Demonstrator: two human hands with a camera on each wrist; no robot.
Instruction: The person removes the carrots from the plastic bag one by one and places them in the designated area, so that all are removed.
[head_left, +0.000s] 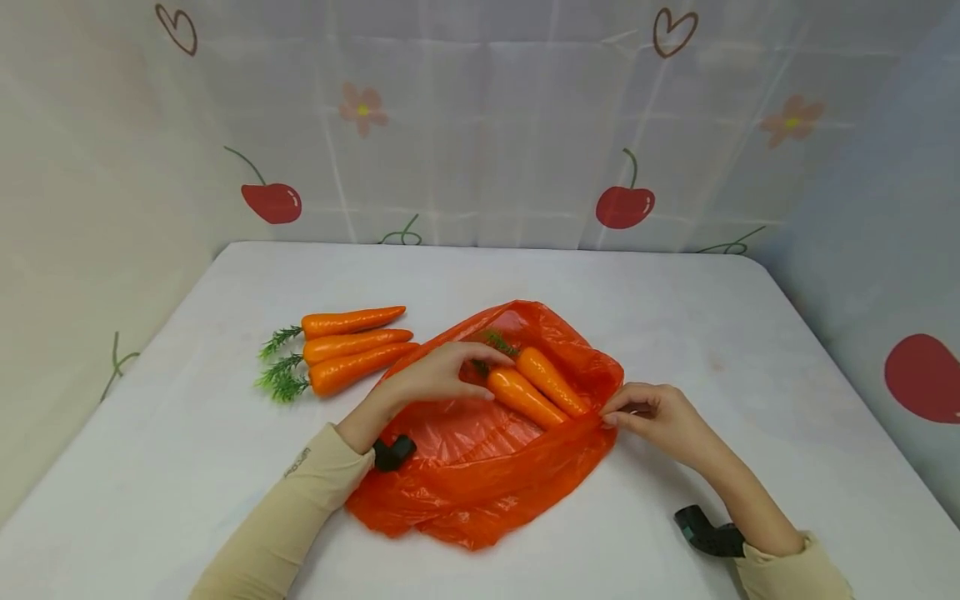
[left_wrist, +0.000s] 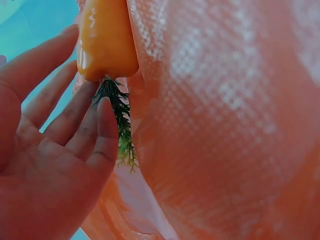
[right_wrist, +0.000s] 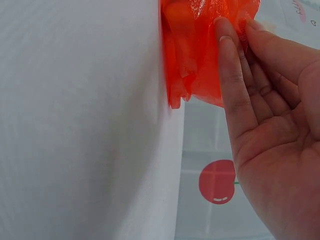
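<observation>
A red plastic bag (head_left: 480, 492) lies spread with its mouth up in the middle of the table. Two orange carrots rest inside it: a nearer carrot (head_left: 525, 397) and a farther carrot (head_left: 553, 379), their green tops toward the back left. My left hand (head_left: 442, 372) reaches over the bag's left side, fingers stretched at the leafy end of the nearer carrot. The left wrist view shows a carrot (left_wrist: 107, 42) at the fingertips and its green top (left_wrist: 121, 117) beside the little finger. My right hand (head_left: 667, 419) pinches the bag's right edge between thumb and fingers.
Left of the bag, three more carrots (head_left: 352, 367) with leafy tops lie side by side, their tips near its edge. They rest on the white table (head_left: 187, 417). A printed curtain (head_left: 480, 125) hangs behind the table. Black wrist cameras sit at both sleeves.
</observation>
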